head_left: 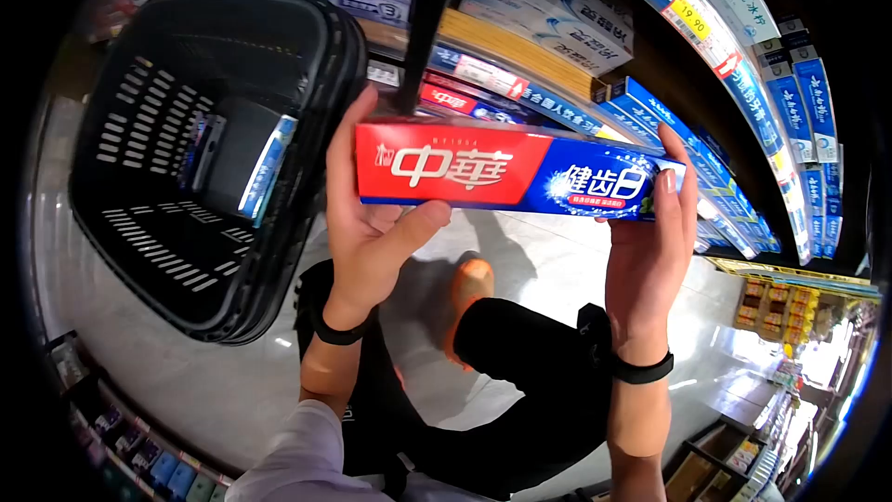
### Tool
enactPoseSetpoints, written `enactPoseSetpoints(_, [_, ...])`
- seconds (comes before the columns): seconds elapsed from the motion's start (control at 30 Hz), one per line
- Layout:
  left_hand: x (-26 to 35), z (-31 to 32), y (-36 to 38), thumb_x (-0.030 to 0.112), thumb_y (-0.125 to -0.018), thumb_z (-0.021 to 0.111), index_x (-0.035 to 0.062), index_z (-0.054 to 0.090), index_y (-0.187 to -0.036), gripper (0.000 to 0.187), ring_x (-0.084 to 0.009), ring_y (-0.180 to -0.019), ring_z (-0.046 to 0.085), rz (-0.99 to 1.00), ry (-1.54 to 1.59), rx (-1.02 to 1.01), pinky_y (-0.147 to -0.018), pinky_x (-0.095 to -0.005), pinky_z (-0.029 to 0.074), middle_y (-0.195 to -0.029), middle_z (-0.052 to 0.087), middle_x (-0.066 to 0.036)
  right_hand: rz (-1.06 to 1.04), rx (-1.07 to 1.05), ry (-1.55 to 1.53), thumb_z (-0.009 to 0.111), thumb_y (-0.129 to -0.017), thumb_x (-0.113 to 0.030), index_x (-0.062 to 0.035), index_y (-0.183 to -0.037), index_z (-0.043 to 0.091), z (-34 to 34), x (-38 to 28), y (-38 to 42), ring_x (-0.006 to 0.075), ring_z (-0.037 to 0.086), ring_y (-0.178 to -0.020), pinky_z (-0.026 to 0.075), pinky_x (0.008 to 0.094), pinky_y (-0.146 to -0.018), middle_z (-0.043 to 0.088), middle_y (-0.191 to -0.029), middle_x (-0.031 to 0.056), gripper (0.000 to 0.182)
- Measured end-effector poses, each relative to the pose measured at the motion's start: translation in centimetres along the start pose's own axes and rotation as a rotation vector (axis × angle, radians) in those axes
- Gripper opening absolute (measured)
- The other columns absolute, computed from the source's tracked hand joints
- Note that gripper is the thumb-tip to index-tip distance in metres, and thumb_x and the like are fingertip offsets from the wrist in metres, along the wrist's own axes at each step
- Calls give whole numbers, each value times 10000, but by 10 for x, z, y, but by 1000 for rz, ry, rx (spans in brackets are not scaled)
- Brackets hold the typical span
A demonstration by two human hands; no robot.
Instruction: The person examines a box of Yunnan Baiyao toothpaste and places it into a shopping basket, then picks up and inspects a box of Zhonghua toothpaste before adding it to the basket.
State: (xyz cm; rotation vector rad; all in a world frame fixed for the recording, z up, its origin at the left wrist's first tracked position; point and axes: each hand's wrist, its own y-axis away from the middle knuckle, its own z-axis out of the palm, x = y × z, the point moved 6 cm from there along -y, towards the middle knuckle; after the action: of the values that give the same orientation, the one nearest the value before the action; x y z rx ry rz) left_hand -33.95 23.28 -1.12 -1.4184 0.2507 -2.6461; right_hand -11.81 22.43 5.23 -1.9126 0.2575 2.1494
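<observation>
Between my two hands is a red and blue toothpaste box (446, 167), held level with its printed front toward me. My left hand (367, 223) grips the red end, thumb across the lower front edge and fingers behind. At the blue end, my right hand (650, 251) has its fingers around the box, one fingertip resting on the front face. Left of my left hand stands a black shopping basket (121, 195). Inside it lie a blue and white box (267, 172) and a narrower dark box (202, 153).
Shelves with toothpaste boxes (548, 23) run along the far side, edged by price strips (692, 14). Blue boxes (808, 112) stand at the right. Below are the tiled floor (548, 260), my bent knee and an orange shoe (472, 284). Yellow packs (780, 311) sit further right.
</observation>
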Motion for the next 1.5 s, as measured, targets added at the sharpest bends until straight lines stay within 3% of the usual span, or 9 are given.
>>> enactPoseSetpoints(0.1, [14, -8, 4, 165, -770, 718, 44, 164, -1429, 869, -169, -890, 615, 33, -143, 79, -583, -246, 522, -1103, 549, -107, 27, -82, -16, 487, -927, -263, -25, -1338, 379, 5, 8, -1, 142, 585, -952, 481, 295, -851, 550, -1121, 104, 487])
enactPoseSetpoints(0.13, [17, -12, 4, 28, -775, 673, 41, 141, -1436, 849, -182, -947, 599, 13, -107, 38, -696, -279, 540, -1176, 503, -130, -6, -119, 86, 544, -886, -263, -25, -1347, 369, 7, 7, 1, 157, 582, -974, 474, 301, -871, 547, -1138, 115, 547])
enactPoseSetpoints(0.2, [18, -19, 2, 34, -778, 669, 50, 135, -1440, 851, -179, -927, 602, 32, -75, 49, -682, -273, 537, -1157, 514, -125, -64, -215, 213, 704, -734, -187, -29, -1373, 334, 17, -1, 4, 198, 570, -1037, 470, 320, -910, 530, -1194, 155, 755])
enactPoseSetpoints(0.23, [17, -22, 2, 40, -781, 664, 59, 129, -1445, 853, -176, -907, 606, 37, -35, 60, -668, -267, 535, -1138, 525, -120, -47, -271, 126, 765, -642, 12, -48, -1376, 320, 19, 0, 2, 230, 537, -1100, 487, 356, -923, 489, -1237, 166, 861])
enactPoseSetpoints(0.3, [13, -27, 2, 44, -783, 654, 73, 121, -1450, 854, -171, -882, 608, 41, -12, 100, -635, -253, 525, -1126, 534, -115, -75, -279, 141, 769, -614, -6, -48, -1387, 303, 25, -2, 4, 218, 555, -1069, 486, 336, -923, 472, -1274, 181, 904])
enactPoseSetpoints(0.43, [13, -25, 1, 43, -771, 663, 68, 130, -1447, 862, -160, -883, 604, 82, 24, 75, -606, -234, 504, -1144, 531, -119, -88, -225, 290, 785, -607, -13, -50, -1386, 306, 27, -2, 5, 222, 538, -1093, 477, 337, -934, 432, -1314, 185, 914])
enactPoseSetpoints(0.5, [10, -26, 0, 34, -765, 665, 58, 146, -1440, 851, -154, -889, 601, 64, -2, 153, -592, -227, 497, -1175, 509, -121, -251, -233, 393, 789, -612, -20, -46, -1380, 311, 25, -4, 7, 219, 513, -1123, 471, 337, -944, 411, -1335, 187, 905])
enactPoseSetpoints(0.67, [3, -20, -1, -68, -679, 696, 32, 171, -1428, 920, -218, -1171, 464, -13, 49, 61, -942, -348, 450, -1304, 390, -132, -198, -206, 332, 778, -583, 73, -22, -1352, 332, 17, -3, 4, 252, 447, -1218, 463, 346, -961, 450, -1298, 190, 894])
enactPoseSetpoints(1.5, [6, -25, -1, -44, -679, 738, 58, 83, -1440, 1009, -227, -1141, 506, 147, -35, 12, -926, -366, 484, -1286, 408, -138, -438, -247, 498, 847, -559, -30, -10, -1338, 356, 18, -22, 13, 258, 507, -1154, 441, 358, -973, 509, -1205, 158, 921])
